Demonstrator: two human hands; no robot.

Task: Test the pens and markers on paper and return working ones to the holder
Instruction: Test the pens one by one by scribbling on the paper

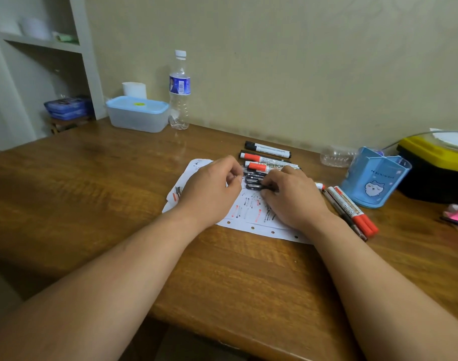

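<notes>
Pens (254,187), markers (268,150) by scribbled paper (248,213), holder (373,183)

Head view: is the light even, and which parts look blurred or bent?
Head view: soft even light, no hard shadows; the shelf at left is blurred and leans, from the wide lens; a weak sheen on the table by the bottle.

Your white paper (248,208) carries short red and black strokes. The pen (254,187) on it is black; the markers (268,150) have white barrels with black or red caps. Your holder (373,183) is light blue with a white cat drawing. The counter (92,183) is brown wood grain.
</notes>
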